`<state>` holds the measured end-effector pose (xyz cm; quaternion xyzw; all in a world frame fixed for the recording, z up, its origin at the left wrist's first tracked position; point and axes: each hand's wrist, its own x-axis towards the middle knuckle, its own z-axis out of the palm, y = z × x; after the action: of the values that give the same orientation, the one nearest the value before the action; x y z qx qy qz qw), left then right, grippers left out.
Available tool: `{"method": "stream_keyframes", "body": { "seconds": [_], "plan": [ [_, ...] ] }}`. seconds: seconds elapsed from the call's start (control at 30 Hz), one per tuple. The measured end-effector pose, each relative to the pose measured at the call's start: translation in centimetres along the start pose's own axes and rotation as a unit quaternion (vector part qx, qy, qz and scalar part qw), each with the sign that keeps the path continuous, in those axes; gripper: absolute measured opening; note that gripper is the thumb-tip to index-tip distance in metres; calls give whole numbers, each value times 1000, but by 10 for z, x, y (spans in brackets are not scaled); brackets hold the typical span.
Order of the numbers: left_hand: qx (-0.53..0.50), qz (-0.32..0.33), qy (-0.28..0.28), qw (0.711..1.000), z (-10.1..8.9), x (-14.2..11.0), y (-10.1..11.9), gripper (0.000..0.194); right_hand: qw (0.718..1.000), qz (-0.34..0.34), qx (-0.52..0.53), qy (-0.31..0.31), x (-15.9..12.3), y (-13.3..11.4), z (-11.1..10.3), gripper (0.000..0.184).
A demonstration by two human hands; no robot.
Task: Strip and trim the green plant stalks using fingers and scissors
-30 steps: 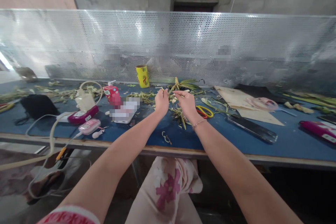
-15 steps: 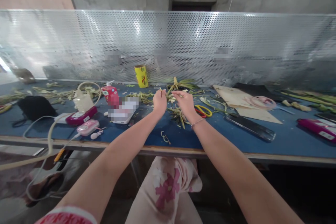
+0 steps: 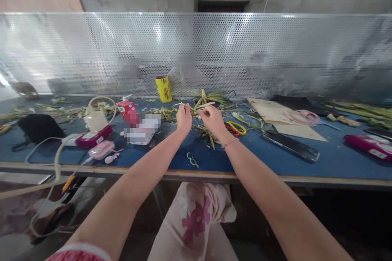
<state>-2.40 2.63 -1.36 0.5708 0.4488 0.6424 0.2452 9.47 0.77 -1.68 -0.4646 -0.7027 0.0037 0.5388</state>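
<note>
Over the middle of the table, my left hand (image 3: 184,119) is closed, with a thin pale strip (image 3: 179,103) poking out past its fingertips. Just to the right, my right hand (image 3: 213,120) pinches a pale green plant stem (image 3: 207,105) between thumb and fingers. A small gap separates the two hands. Beneath and around them lies a loose heap of green and yellowish plant scraps (image 3: 210,135). Scissors with red and yellow handles (image 3: 236,128) rest beside my right wrist. Behind the hands lies a bunch of long leaves (image 3: 216,98).
A yellow can-like container (image 3: 163,89) stands by the perforated metal screen (image 3: 220,49). To the left are a red carton (image 3: 128,111), a white device (image 3: 143,130) and a pink case (image 3: 102,149). Rightward lie a phone (image 3: 290,145), cardboard (image 3: 275,116) and a tape roll (image 3: 304,117).
My fingers have shifted slightly; the pale strip at my left hand and the stem at my right now show more clearly. The whole view has moved a little.
</note>
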Motion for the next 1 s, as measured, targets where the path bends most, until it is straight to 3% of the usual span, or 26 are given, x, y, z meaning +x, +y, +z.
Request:
{"method": "stream_keyframes", "body": {
  "seconds": [0.13,0.27,0.37,0.57,0.73,0.87,1.0],
  "plan": [
    [19,22,-31,999,2,3,-2,16,1000,15,19,-12,2,4,3,21],
    [35,57,-80,995,3,6,-8,11,994,97,56,1,2,6,2,26],
    [35,84,-116,989,3,5,-7,11,988,133,72,-27,1,7,0,27],
    [76,107,-173,976,0,-3,6,7,981,148,122,-14,6,9,-1,28],
    [-10,24,-165,986,5,-5,9,11,982,145,121,-7,8,6,-1,25],
    [-134,-74,-185,971,10,-4,4,20,985,118,122,16,7,2,0,17],
    [-187,-133,-146,962,15,-5,1,25,987,86,137,15,5,2,1,12]
  ]
}}
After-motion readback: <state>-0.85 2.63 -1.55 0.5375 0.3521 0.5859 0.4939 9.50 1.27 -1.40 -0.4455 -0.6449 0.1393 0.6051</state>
